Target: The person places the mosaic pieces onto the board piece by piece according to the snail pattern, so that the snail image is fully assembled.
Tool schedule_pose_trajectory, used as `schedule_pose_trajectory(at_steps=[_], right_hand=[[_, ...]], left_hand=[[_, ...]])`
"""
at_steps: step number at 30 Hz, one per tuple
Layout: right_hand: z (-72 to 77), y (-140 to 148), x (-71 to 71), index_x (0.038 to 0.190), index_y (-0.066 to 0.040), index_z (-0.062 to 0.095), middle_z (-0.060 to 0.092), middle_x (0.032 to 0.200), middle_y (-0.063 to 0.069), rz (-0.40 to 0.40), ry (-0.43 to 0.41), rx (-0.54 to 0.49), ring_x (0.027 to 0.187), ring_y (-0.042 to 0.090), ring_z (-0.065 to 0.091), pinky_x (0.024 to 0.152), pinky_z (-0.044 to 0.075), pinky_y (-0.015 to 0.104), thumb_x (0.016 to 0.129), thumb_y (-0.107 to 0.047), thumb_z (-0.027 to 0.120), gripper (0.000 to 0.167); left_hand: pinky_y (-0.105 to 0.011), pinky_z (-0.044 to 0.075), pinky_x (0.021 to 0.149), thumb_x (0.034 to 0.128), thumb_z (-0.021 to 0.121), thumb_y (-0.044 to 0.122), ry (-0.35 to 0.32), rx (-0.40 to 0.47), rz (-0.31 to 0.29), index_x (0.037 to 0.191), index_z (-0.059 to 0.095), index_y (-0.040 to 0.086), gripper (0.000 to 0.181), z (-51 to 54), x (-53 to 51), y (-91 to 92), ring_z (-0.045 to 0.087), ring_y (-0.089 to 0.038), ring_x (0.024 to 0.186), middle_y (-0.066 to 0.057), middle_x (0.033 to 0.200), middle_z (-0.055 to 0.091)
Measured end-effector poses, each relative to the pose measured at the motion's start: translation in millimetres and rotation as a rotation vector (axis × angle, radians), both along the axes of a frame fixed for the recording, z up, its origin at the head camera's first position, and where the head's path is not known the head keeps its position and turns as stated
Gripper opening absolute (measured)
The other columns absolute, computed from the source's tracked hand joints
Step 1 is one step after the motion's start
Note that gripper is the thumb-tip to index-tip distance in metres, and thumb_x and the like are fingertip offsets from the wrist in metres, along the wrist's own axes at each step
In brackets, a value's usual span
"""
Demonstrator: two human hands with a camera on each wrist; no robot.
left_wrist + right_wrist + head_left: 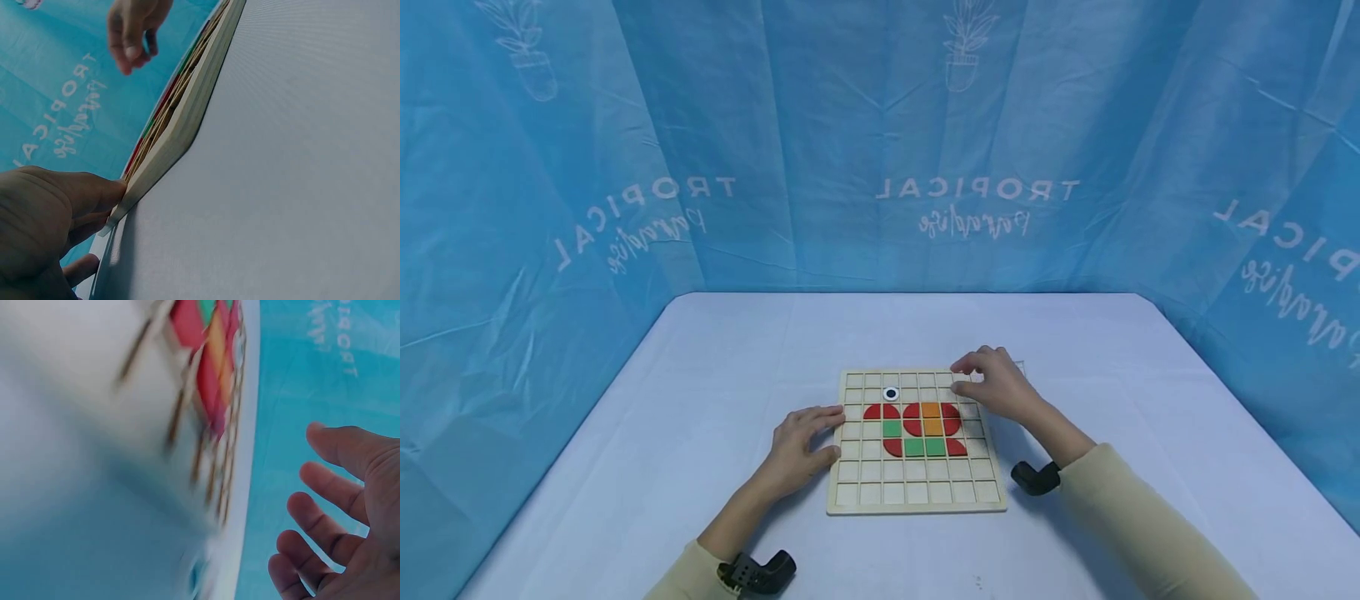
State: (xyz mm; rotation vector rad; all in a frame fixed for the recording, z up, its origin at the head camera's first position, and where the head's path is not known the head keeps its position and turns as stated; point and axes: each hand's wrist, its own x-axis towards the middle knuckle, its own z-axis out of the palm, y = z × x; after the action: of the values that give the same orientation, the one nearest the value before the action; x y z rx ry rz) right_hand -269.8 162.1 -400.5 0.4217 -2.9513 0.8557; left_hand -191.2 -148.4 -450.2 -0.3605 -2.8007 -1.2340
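Note:
A pale wooden grid board [917, 497] lies flat on the table. Set in its squares are red rounded tiles [912, 419], orange tiles [932, 426], green tiles [914, 447] and a white tile with a black eye-like dot [891, 393]. My left hand [797, 450] touches the board's left edge, its thumb against the rim in the left wrist view. Over the board's far right corner hovers my right hand [997, 385], thumb and fingers spread apart with nothing between them in the right wrist view.
Behind the right hand shows the corner of a clear, thin-edged object [1020, 365], mostly hidden. White cloth covers the table [760, 350]. Blue printed curtains [850, 125] surround its back and sides. Each wrist wears a black device [1036, 479].

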Motion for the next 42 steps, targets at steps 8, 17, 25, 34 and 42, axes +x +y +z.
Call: schedule_pose_trajectory(at_steps=[8,17,25,34,42], right_hand=[[-17.7,46.7,8.4,0.104,-0.012,0.070,0.061,0.103,0.009,-0.088,-0.040,0.010,0.099,0.024,0.047,0.076,0.043,0.035,0.081,-0.026,0.072,0.027],[-29.7,68.4,13.7,0.102,-0.011,0.070,0.064,0.103,0.011,-0.088,-0.048,0.026,0.091,0.022,0.046,0.073,0.035,0.029,0.079,-0.024,0.072,0.026],[-34.5,68.7,14.1,0.098,-0.013,0.071,0.062,0.098,0.009,-0.102,-0.051,0.047,0.089,0.021,0.044,0.069,0.034,0.028,0.076,-0.022,0.074,0.024],[-38.3,64.1,13.9,0.099,-0.013,0.071,0.061,0.099,0.008,-0.132,-0.048,0.072,0.092,0.021,0.043,0.070,0.035,0.028,0.076,-0.022,0.074,0.024],[-36.5,63.5,15.2,0.098,-0.013,0.071,0.061,0.099,0.008,-0.137,-0.038,0.066,0.091,0.021,0.043,0.070,0.035,0.028,0.077,-0.020,0.073,0.023]], left_hand=[[-0.059,0.014,0.110,0.0796,0.067,0.007,0.003,0.009,-0.006,0.124,0.062,0.011,0.045,-0.6,-0.4,-0.8,0.033,-0.032,0.133,-0.004,0.139,0.052],[-0.058,0.014,0.110,0.0798,0.067,0.007,0.001,0.020,-0.016,0.124,0.061,0.010,0.045,1.4,0.0,-0.7,0.033,-0.031,0.133,-0.005,0.139,0.052],[-0.058,0.014,0.110,0.0798,0.067,0.007,-0.006,0.013,-0.013,0.125,0.061,0.010,0.045,1.9,0.5,-0.5,0.033,-0.032,0.133,-0.005,0.139,0.052],[-0.058,0.014,0.110,0.0797,0.067,0.007,-0.010,0.011,-0.007,0.125,0.061,0.011,0.045,1.8,0.8,-1.0,0.033,-0.032,0.133,-0.005,0.139,0.052],[-0.058,0.014,0.110,0.0803,0.067,0.008,-0.008,0.014,-0.011,0.125,0.061,0.011,0.045,1.9,0.8,-1.3,0.033,-0.032,0.133,-0.005,0.139,0.052]])
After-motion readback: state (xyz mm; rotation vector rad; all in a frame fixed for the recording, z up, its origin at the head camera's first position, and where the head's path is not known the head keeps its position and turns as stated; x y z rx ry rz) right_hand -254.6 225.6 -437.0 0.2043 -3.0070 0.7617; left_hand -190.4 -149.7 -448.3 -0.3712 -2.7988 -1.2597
